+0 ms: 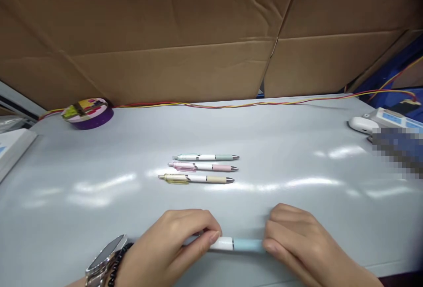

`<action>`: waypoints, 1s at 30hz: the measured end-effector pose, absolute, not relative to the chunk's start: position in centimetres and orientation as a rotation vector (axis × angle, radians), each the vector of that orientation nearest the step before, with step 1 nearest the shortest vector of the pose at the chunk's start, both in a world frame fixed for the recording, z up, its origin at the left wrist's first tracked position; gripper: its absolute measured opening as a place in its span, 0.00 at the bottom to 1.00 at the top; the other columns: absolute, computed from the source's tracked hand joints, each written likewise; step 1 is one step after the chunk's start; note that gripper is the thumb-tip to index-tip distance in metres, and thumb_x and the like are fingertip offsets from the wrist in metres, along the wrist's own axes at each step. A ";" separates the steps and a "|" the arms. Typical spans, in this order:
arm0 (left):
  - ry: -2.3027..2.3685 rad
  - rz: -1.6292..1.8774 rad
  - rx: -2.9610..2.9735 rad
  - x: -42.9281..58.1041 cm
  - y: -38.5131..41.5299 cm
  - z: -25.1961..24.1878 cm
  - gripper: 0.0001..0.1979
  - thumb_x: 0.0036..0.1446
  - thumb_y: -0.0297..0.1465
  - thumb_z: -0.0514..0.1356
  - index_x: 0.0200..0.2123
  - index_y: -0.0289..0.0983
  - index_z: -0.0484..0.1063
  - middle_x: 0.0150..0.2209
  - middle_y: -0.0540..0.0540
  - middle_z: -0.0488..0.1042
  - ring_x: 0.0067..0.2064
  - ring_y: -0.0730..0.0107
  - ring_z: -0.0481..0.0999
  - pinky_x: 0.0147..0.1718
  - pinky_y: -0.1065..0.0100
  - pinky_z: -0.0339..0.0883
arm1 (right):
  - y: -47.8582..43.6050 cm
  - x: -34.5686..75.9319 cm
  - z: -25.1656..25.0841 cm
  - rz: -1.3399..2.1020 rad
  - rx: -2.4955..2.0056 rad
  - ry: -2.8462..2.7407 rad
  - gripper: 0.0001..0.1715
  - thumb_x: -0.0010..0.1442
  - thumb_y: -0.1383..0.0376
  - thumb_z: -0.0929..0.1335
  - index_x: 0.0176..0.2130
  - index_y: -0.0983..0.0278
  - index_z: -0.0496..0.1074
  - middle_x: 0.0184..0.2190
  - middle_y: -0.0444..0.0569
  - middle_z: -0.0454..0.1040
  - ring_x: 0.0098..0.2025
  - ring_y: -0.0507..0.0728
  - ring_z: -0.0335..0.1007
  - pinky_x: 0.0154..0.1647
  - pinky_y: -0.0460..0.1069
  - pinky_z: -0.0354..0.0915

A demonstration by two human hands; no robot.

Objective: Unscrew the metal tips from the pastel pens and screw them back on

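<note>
Near the table's front edge, a white pen with a light blue grip [248, 245] lies level between my two hands. My left hand [185, 238] pinches its white barrel between thumb and fingers. Closed around the far end of the blue grip is my right hand [294, 238], which hides the tip. Beyond my hands, three similar pens lie side by side, tips to the right: a green one [206, 157], a pink one [204, 167] and a yellow one [198, 179].
A purple roll of tape [90, 119] sits at the back left. Red and yellow wires [211, 105] run along the cardboard wall [172, 73]. A white rounded case [362, 124] and a power strip [396, 119] stand at the right, beside a blurred-out object. A white box edge [15, 150] is at left.
</note>
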State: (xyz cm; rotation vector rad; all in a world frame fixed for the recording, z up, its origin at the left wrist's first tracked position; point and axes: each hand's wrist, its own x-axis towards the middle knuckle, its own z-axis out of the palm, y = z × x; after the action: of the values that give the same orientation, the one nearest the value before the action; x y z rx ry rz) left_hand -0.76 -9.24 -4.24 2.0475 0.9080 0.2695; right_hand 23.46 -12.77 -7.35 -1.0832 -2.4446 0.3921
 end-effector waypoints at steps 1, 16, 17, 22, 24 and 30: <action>0.906 0.271 2.045 -0.8 -9.3 -4.2 0.10 0.65 0.28 0.50 0.32 0.39 0.68 0.28 0.55 0.70 0.29 0.77 0.69 0.30 0.79 0.58 | -12.8 23.5 -7.4 0.392 -1.084 -2.445 0.25 0.69 0.62 0.53 0.23 0.64 0.58 0.18 0.42 0.61 0.21 0.50 0.56 0.25 0.46 0.52; 0.972 0.344 1.993 -0.8 -9.3 -4.2 0.12 0.64 0.31 0.50 0.29 0.39 0.68 0.27 0.54 0.70 0.28 0.75 0.69 0.28 0.78 0.58 | -12.9 23.3 -6.4 0.499 -1.055 -2.432 0.23 0.67 0.55 0.55 0.27 0.64 0.63 0.20 0.43 0.64 0.24 0.51 0.57 0.26 0.46 0.54; 0.972 0.340 1.992 -0.8 -9.3 -4.2 0.12 0.64 0.31 0.50 0.29 0.39 0.68 0.26 0.54 0.70 0.28 0.75 0.68 0.28 0.78 0.58 | -12.9 23.2 -6.4 0.490 -1.045 -2.440 0.21 0.66 0.57 0.57 0.27 0.64 0.64 0.20 0.43 0.64 0.24 0.51 0.58 0.25 0.46 0.54; 0.985 0.304 1.974 -0.9 -9.2 -4.2 0.12 0.64 0.32 0.50 0.29 0.38 0.68 0.26 0.54 0.70 0.27 0.75 0.68 0.28 0.78 0.58 | -13.0 23.1 -6.2 0.429 -0.988 -2.448 0.12 0.60 0.68 0.60 0.26 0.63 0.65 0.18 0.43 0.63 0.22 0.51 0.57 0.24 0.47 0.52; 0.978 0.305 1.969 -0.9 -9.2 -4.1 0.13 0.65 0.33 0.49 0.29 0.38 0.68 0.26 0.54 0.70 0.28 0.75 0.68 0.28 0.78 0.58 | -13.0 23.1 -6.1 0.418 -0.969 -2.456 0.13 0.61 0.68 0.60 0.24 0.63 0.63 0.18 0.43 0.62 0.22 0.51 0.56 0.24 0.47 0.52; 0.941 0.322 1.968 -0.7 -9.2 -3.6 0.14 0.64 0.31 0.50 0.28 0.38 0.70 0.26 0.53 0.72 0.27 0.74 0.69 0.29 0.77 0.60 | -12.9 23.2 -6.1 0.488 -0.968 -2.464 0.22 0.67 0.63 0.54 0.23 0.63 0.59 0.18 0.43 0.62 0.23 0.51 0.55 0.25 0.47 0.52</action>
State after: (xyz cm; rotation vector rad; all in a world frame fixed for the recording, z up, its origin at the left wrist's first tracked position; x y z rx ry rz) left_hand -0.68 -9.19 -3.64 1.9678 0.9410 0.3220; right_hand 23.21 -12.85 -6.11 -0.9676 -2.4643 0.4878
